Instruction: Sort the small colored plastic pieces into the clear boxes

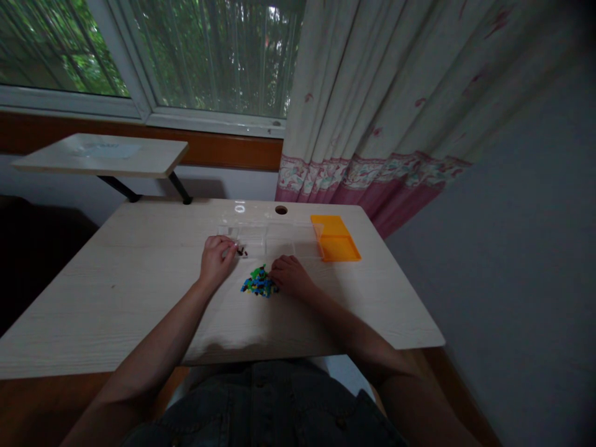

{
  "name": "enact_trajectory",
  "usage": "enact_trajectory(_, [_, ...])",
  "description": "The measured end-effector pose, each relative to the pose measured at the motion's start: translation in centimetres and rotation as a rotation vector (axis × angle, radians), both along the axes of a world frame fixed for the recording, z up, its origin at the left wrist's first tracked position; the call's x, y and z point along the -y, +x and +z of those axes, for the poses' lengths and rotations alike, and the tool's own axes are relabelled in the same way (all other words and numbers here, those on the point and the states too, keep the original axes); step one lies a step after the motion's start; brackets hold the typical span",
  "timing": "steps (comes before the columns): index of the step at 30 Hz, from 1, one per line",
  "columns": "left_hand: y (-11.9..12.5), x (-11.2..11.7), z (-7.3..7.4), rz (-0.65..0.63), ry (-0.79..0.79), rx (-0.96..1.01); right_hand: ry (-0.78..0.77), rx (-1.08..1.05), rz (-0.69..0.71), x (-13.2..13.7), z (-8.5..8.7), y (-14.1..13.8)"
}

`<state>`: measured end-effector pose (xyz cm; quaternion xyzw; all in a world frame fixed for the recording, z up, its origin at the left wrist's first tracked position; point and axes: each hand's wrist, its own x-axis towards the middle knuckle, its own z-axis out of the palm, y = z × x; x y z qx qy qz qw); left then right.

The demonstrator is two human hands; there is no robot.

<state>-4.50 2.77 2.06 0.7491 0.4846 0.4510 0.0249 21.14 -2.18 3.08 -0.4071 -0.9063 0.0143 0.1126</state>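
A small heap of building bricks (259,283), blue, green, yellow and black, lies on the table in front of me. My right hand (292,277) is at the heap's right side, its fingers curled down and together; anything in them is hidden. To the left, my left hand (216,258) has its thumb and fingertips pinched at the near left corner of a clear plastic tray (279,241) with compartments. What the pinch holds is too small to make out. Several dark brown bricks (242,251) lie in the tray's compartment beside those fingertips.
An orange plastic box (339,239) lies at the tray's right end. The pale wooden table (153,279) has a cable hole (281,210) near its back edge. A raised shelf (107,155) with a clear plastic bag stands at back left. A curtain (354,124) hangs behind.
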Motion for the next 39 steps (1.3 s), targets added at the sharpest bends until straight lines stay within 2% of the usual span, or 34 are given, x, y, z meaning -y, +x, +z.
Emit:
enact_trajectory(5, [-0.1,0.0,0.0,0.0,0.0,-0.004,-0.055,-0.164,-0.023,-0.8,-0.7,0.6])
enact_trajectory(10, [-0.1,-0.2,-0.1,0.021,-0.008,-0.027,-0.15,-0.488,-0.049,-1.9,-1.2,1.4])
enact_trajectory(13, [-0.1,-0.3,-0.4,0.026,-0.012,-0.045,-0.228,-0.687,-0.117,-2.0,-1.0,1.8])
enact_trajectory(17, [-0.1,-0.4,-0.7,0.03,-0.012,-0.06,-0.329,-0.841,-0.19,-1.9,-0.5,2.0])
enact_trajectory(25, [-0.3,-0.7,-1.3,0.022,-0.024,-0.071,-0.407,-0.917,-0.227,-2.0,-0.3,2.0])
enact_trajectory(39, [0.0,-0.5,-1.2,0.001,-0.033,-0.11,-0.4,-0.902,-0.24,-2.0,-0.3,1.9])
